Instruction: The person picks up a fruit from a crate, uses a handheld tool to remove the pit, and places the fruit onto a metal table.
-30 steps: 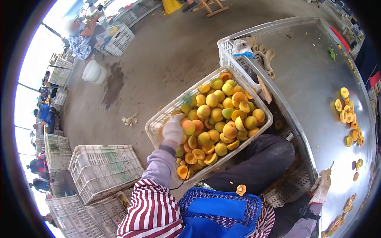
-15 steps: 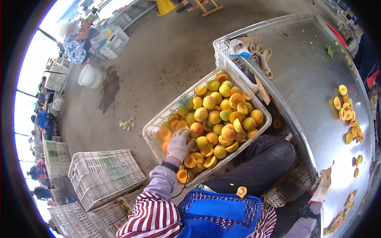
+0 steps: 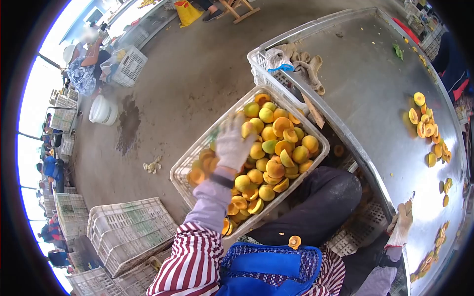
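My left hand, in a pale knitted glove, is over the left side of a white plastic crate. Motion blurs it, but its fingers look stretched out above the fruit, with no fruit visibly gripped. Whole and halved yellow-orange peaches fill much of the crate, which rests by my bent leg. At the metal table's edge, my gloved right hand is closed around a thin, pointed tool resembling a small knife; only its tip shows. A cut piece of fruit lies on my blue apron.
Peach halves lie scattered on the metal table at right. Spare gloves hang on its corner by a wooden strip. Stacked crates stand at lower left. A white bucket and a seated person are farther off.
My left hand has lifted from the fruit at the crate's near-left part and moved up and toward its far side. The right hand stays by the table edge. The whole view has shifted slightly.
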### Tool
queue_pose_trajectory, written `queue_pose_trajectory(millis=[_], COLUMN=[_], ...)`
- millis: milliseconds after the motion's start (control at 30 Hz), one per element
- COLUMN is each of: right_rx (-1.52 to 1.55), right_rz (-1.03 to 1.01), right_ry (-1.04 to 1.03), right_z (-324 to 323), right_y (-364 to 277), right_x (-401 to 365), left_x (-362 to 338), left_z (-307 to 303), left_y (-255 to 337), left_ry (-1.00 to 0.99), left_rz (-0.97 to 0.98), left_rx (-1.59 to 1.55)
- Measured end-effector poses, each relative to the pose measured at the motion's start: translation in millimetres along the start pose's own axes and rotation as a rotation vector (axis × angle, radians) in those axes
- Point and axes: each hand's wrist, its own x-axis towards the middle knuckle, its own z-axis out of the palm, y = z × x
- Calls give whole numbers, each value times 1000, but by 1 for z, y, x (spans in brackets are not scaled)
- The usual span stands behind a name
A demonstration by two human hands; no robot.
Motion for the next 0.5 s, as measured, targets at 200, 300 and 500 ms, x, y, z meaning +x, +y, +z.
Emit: queue_pose_trajectory(millis=[200, 300, 500], right_rx=[13, 16, -1], right_rz=[36, 18, 40], right_ry=[-21, -10, 17], right_z=[0, 3, 1], right_y=[-1, -5, 0], right_x=[0, -5, -2], left_x=[34, 28, 22], left_z=[62, 86, 48], left_y=[106, 113, 67], left_ry=[-438, -460, -368], left_rz=[-57, 164, 75], left_rx=[44, 146, -572])
